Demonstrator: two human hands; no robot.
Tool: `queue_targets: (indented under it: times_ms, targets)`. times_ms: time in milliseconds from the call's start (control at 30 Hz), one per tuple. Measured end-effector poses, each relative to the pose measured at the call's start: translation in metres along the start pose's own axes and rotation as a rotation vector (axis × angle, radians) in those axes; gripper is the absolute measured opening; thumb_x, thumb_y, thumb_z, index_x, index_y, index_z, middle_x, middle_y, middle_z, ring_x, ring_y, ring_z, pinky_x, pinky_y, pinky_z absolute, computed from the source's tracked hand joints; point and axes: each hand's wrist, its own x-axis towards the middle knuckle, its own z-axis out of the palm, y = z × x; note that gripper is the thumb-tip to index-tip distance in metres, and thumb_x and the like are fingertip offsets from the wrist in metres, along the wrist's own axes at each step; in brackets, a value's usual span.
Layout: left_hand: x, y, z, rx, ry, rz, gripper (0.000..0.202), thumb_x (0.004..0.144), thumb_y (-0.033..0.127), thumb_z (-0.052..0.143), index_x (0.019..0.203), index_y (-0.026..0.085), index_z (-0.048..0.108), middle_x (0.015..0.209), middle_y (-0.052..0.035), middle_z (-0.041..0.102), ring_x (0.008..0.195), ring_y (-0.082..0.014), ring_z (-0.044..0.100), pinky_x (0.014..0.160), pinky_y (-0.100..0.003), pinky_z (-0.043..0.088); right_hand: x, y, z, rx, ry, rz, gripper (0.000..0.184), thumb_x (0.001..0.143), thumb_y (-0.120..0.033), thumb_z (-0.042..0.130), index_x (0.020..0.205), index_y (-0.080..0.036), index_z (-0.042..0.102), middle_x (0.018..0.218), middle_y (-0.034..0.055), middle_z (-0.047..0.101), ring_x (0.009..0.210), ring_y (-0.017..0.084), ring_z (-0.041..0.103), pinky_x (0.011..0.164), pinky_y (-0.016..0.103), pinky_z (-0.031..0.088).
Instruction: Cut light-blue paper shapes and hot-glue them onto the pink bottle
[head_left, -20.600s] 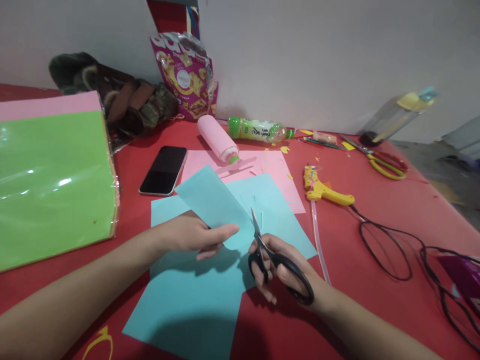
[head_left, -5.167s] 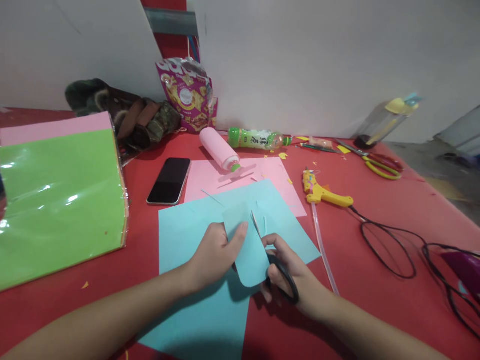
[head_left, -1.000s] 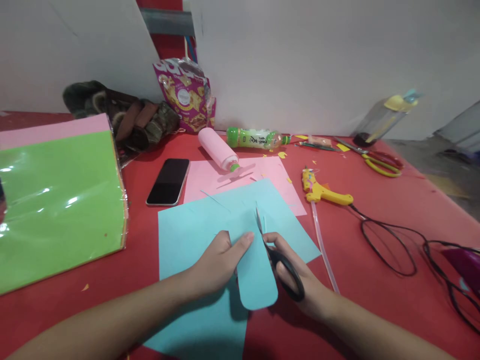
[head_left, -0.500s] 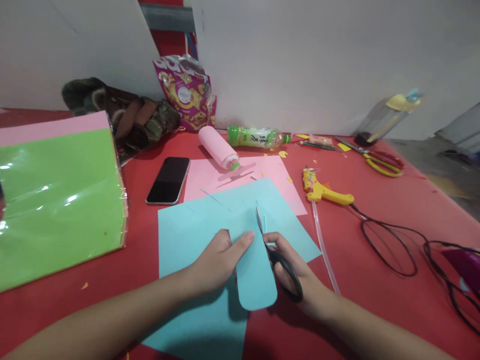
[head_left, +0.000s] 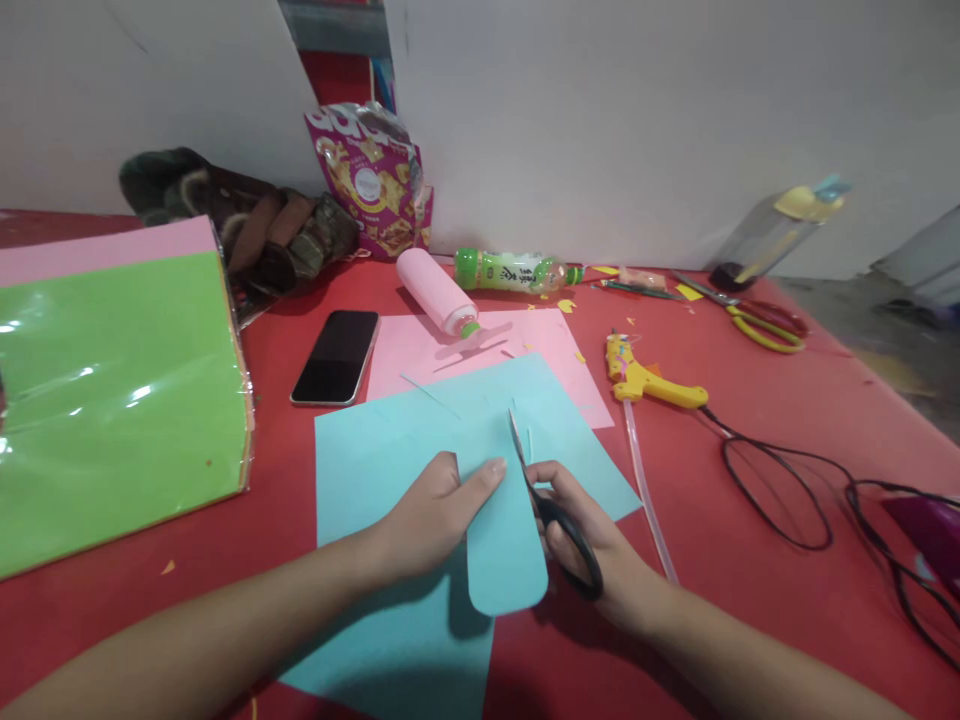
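My left hand (head_left: 439, 510) pinches a light-blue paper strip (head_left: 506, 550) with rounded lower corners, the thumb lying on its upper part. In my right hand (head_left: 589, 530) is a pair of black-handled scissors (head_left: 571, 545), fingers wrapped through the loops. The blades point away from me and run along the strip's right edge; whether they bite into the paper I cannot tell. Beneath both hands lies a larger light-blue paper sheet (head_left: 382, 470) with thin offcuts on it. It partly covers a pink sheet (head_left: 555, 345).
Around the sheets are a phone (head_left: 337, 357), a pink-wrapped bottle (head_left: 435, 290), a green-labelled bottle (head_left: 514, 271) and a yellow glue gun (head_left: 652, 382) with a trailing cord. Yellow-handled scissors (head_left: 765, 328) lie far right. A plastic pack of coloured paper (head_left: 120, 400) lies left.
The lower end of the blue strip has swung slightly to the left. Both hands and the scissors stay almost where they were, still gripping.
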Motion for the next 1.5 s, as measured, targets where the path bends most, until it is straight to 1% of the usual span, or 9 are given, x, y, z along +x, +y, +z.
queue_targets:
  times_ms: [300,433,533,700,833,1000,1200,1367,1500]
  targets:
    - [-0.001,-0.001,0.001,-0.091,0.012,-0.003,0.04,0.073,0.05,0.049,0.062,0.011,0.053,0.049,-0.0031,0.057,0.045,-0.0143,0.054,0.041,-0.023,0.041,0.0,0.002,0.001,0.047,0.026,0.034,0.044,0.071,-0.055,0.055,0.093,-0.023,0.033,0.062,-0.007,0.043,0.049,0.006,0.041,0.045,0.02,0.031]
    - [-0.002,0.0,0.001,-0.14,0.015,-0.043,0.04,0.07,0.05,0.053,0.063,0.011,0.054,0.048,-0.0035,0.057,0.048,-0.0156,0.056,0.044,-0.025,0.044,0.0,0.003,0.001,0.081,-0.009,0.001,0.043,0.072,-0.054,0.054,0.094,-0.023,0.034,0.063,-0.0062,0.044,0.049,0.006,0.041,0.045,0.019,0.031]
    - [-0.003,0.002,0.001,-0.183,-0.046,-0.067,0.041,0.069,0.05,0.055,0.063,0.01,0.054,0.05,-0.0057,0.059,0.049,-0.0164,0.057,0.046,-0.026,0.046,-0.002,0.004,0.001,0.141,-0.029,-0.032,0.041,0.073,-0.053,0.053,0.095,-0.023,0.034,0.066,-0.0051,0.044,0.051,0.006,0.041,0.047,0.019,0.032]
    - [-0.005,0.001,0.003,-0.318,-0.188,-0.069,0.043,0.069,0.052,0.055,0.066,0.009,0.056,0.05,-0.0078,0.061,0.046,-0.0168,0.058,0.045,-0.027,0.047,-0.003,0.009,-0.002,0.221,-0.08,-0.045,0.043,0.073,-0.055,0.052,0.099,-0.024,0.036,0.065,-0.0059,0.037,0.049,0.006,0.037,0.046,0.02,0.035]
    - [-0.004,0.0,0.003,-0.373,-0.225,-0.064,0.041,0.07,0.05,0.055,0.067,0.009,0.056,0.05,-0.0082,0.062,0.046,-0.0172,0.059,0.045,-0.026,0.047,-0.002,0.012,-0.005,0.234,-0.11,-0.064,0.043,0.073,-0.055,0.052,0.098,-0.024,0.039,0.066,-0.0053,0.037,0.051,0.007,0.039,0.048,0.021,0.037]
    - [-0.002,0.0,0.002,-0.295,-0.223,-0.034,0.042,0.073,0.05,0.052,0.065,0.008,0.056,0.052,-0.0091,0.062,0.048,-0.0172,0.059,0.047,-0.028,0.048,-0.002,0.012,-0.004,0.214,-0.095,-0.066,0.044,0.073,-0.056,0.05,0.1,-0.024,0.037,0.069,-0.0034,0.043,0.052,0.008,0.039,0.048,0.02,0.036]
    - [-0.004,0.005,0.002,-0.164,-0.215,-0.017,0.047,0.075,0.052,0.045,0.06,0.009,0.055,0.052,-0.0097,0.062,0.049,-0.0165,0.058,0.048,-0.027,0.047,-0.002,0.007,-0.003,0.194,-0.071,-0.035,0.041,0.075,-0.054,0.051,0.097,-0.023,0.036,0.067,-0.0054,0.035,0.051,0.006,0.034,0.049,0.02,0.032]
    - [-0.005,0.008,0.001,-0.081,-0.219,-0.015,0.049,0.077,0.053,0.041,0.06,0.009,0.057,0.055,-0.0109,0.063,0.051,-0.0168,0.058,0.051,-0.028,0.048,-0.002,0.003,-0.001,0.127,-0.03,-0.032,0.04,0.075,-0.054,0.05,0.095,-0.022,0.035,0.069,-0.0038,0.042,0.056,0.008,0.041,0.053,0.021,0.033]
    - [-0.003,0.006,0.0,-0.031,-0.175,-0.013,0.05,0.076,0.053,0.041,0.059,0.009,0.057,0.057,-0.0109,0.063,0.053,-0.0173,0.058,0.053,-0.028,0.047,0.0,0.001,0.0,0.083,-0.025,-0.036,0.041,0.074,-0.055,0.051,0.094,-0.023,0.034,0.067,-0.0046,0.042,0.056,0.009,0.043,0.053,0.023,0.034]
